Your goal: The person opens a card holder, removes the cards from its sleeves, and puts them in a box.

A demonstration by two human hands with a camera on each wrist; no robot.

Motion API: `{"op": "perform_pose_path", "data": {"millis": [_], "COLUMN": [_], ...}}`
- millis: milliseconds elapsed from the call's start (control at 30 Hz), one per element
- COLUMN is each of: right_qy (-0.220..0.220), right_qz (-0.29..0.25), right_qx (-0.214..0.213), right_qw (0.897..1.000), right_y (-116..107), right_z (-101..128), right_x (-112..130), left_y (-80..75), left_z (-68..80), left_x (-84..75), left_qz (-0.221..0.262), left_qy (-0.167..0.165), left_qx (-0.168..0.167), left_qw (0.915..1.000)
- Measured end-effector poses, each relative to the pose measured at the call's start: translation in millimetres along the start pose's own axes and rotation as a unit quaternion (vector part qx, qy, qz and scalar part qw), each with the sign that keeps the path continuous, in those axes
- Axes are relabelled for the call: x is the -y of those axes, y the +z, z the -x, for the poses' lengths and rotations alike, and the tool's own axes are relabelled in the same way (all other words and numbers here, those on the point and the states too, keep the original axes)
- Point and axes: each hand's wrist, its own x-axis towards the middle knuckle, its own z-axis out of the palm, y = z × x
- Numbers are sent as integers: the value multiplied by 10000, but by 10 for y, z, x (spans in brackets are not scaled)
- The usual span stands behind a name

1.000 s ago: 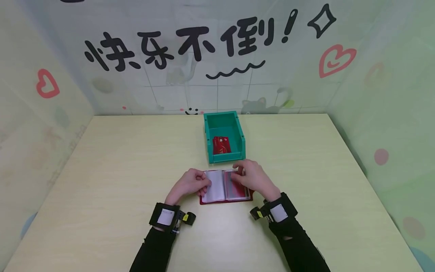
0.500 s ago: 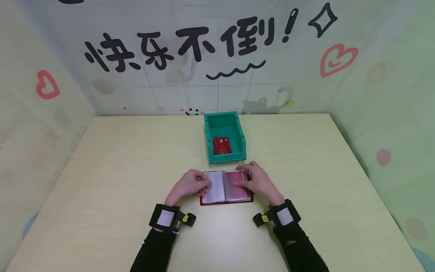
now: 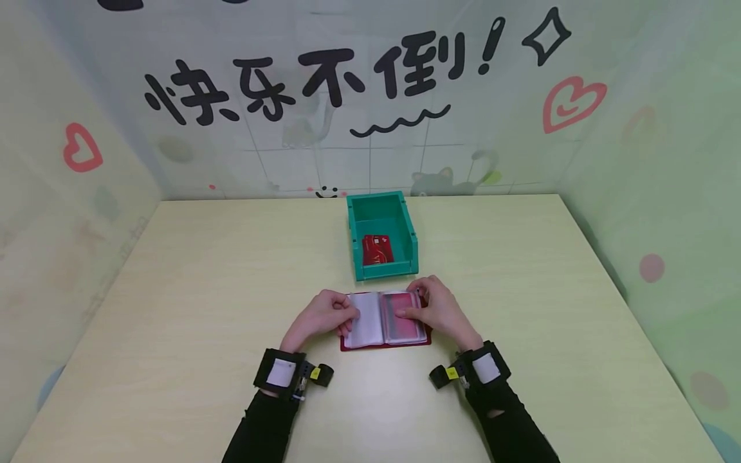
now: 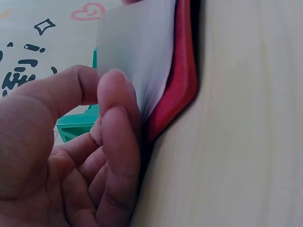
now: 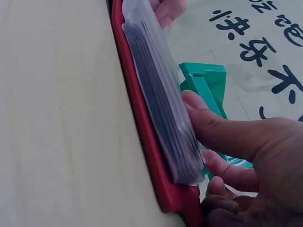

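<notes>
An open card holder [image 3: 367, 321] with a red cover and clear plastic pages lies on the table, its pages spread left and right. In the left wrist view, my left hand [image 4: 116, 127] pinches the edge of a translucent page [image 4: 135, 52]. A pinkish-red card [image 3: 399, 305] shows through the plastic of the right page. My right hand [image 3: 440, 312] has its thumb on that page and its fingers curled at the outer edge. From the right wrist view, the thumb [image 5: 203, 111] presses against the stack of sleeves [image 5: 161, 99] above the red cover [image 5: 142, 118].
Just beyond the card holder stands a teal bin [image 3: 382, 212] with a low front lip. Red cards [image 3: 377, 249] lie near its front. A pale wooden table [image 3: 231, 257] carries everything, with printed walls at the back and both sides.
My right hand has shifted slightly right, and its thumb now lies on the right page. The card there looks pinker through the plastic. The left hand has kept its grip on the left page.
</notes>
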Motion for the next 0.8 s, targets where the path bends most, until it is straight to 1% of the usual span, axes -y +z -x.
{"op": "perform_pose_path", "data": {"millis": [100, 200, 333, 400, 533, 600, 667, 733, 800], "right_qy": [71, 119, 161, 60, -452, -785, -1152, -1465, -1665], "right_qz": [-158, -221, -220, -302, -654, -928, -1164, -1333, -1258], "right_qx": [2, -118, -423, -660, -1233, -1395, -1360, -1091, -762], "right_qw": [9999, 9996, 9987, 9973, 9892, 9827, 9771, 9741, 9750], "right_y": [-10, -3, 33, 59, 117, 149, 193, 249, 305], "right_z": [-10, -20, -14, 1, 39, 59, 76, 86, 94], "right_x": [5, -3, -21, -25, 20, 60, 86, 91, 81], "left_y": [-4, -8, -15, -18, -22, -22, -21, -19, -21], "left_z": [3, 4, 4, 5, 11, 11, 12, 7, 0], "left_x": [-3, -2, 7, 10, 9, 10, 3, 1, 3], "left_qz": [24, 43, 39, 45, 109, 153, 126, 38, -100], "left_qy": [-11, 0, 59, 82, 54, -19, -57, -5, 137], "left_qx": [9, 24, 51, 64, 18, -46, -121, -163, -136], "left_qw": [10000, 10000, 10000, 9999, 9999, 9999, 9998, 9999, 9998]}}
